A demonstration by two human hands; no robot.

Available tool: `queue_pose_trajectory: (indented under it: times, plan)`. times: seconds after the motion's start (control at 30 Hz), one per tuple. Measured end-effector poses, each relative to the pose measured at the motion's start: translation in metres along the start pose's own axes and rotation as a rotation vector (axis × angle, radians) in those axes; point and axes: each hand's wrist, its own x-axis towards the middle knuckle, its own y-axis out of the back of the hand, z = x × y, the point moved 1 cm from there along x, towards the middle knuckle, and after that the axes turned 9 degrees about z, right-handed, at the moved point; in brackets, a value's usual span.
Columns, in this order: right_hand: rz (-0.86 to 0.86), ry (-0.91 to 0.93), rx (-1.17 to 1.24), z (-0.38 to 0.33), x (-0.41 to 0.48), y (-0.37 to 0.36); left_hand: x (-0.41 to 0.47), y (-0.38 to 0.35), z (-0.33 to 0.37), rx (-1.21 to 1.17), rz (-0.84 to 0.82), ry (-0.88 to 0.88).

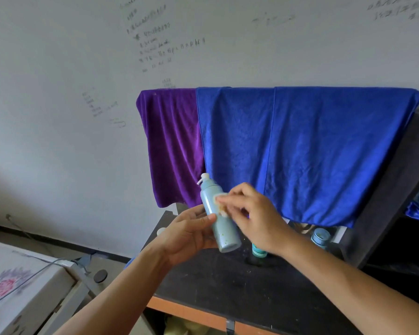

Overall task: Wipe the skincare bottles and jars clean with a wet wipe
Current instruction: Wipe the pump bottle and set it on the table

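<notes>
1. Far to the left of your hands, a white box (22,281) printed with pink flowers sits low in the corner, and a thin cable runs across its top.
2. Your left hand (189,234) is raised above the desk (228,284), palm turned up. Its fingers curl around the lower half of a pale blue pump bottle (219,215), and the thumb presses against the side of the bottle.
3. The pump bottle tilts, with its white pump head pointing up and to the left and its flat base pointing down and to the right. The base hangs in the air just beyond your left palm. Small specks dot the lower body of the bottle.
4. A small, stained wet wipe (220,204) lies against the upper body of the bottle, between your two hands.
5. Your right hand (254,215) reaches in from the right, and its fingertips pinch the wet wipe onto the bottle. The hand is blurred.
6. Below your right hand, a teal bottle (259,251) stands on the dark desk, with most of it hidden by the wrist.
7. To the right of your right wrist, a blue jar (321,238) sits on the desk near the hem of the blue towel.
8. Behind both hands, a purple towel (172,146) hangs on the left and a blue towel (307,153) hangs on the right. Their edges overlap.
</notes>
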Motion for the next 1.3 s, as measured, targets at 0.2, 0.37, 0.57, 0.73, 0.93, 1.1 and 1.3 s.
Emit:
queue_pose_trajectory:
  times: [0.2,0.37,0.57,0.73,0.93,1.1,1.3]
  plan:
    - [-0.350,-0.087,0.136,-0.010,-0.044,0.012,-0.006,0.023,0.001,0.012,0.049,-0.007]
    - [0.102,-0.104,0.143,-0.009,0.017,0.019,-0.002,-0.001,-0.002,0.015,-0.043,0.007]
    - [-0.123,-0.004,0.030,-0.006,-0.017,-0.002,-0.003,0.008,0.004,-0.033,0.092,-0.029]
    - [-0.027,-0.154,0.189,-0.005,-0.027,-0.002,-0.005,0.014,0.003,-0.022,0.187,0.001]
    - [0.030,-0.239,0.262,0.004,-0.011,-0.008,-0.007,-0.003,0.006,-0.049,0.095,0.042]
    - [0.098,-0.294,0.377,0.009,0.003,0.006,-0.008,0.008,0.000,-0.057,0.042,0.059]
    - [0.147,-0.070,0.016,0.001,0.024,0.001,-0.005,-0.001,0.002,-0.061,0.015,0.013]
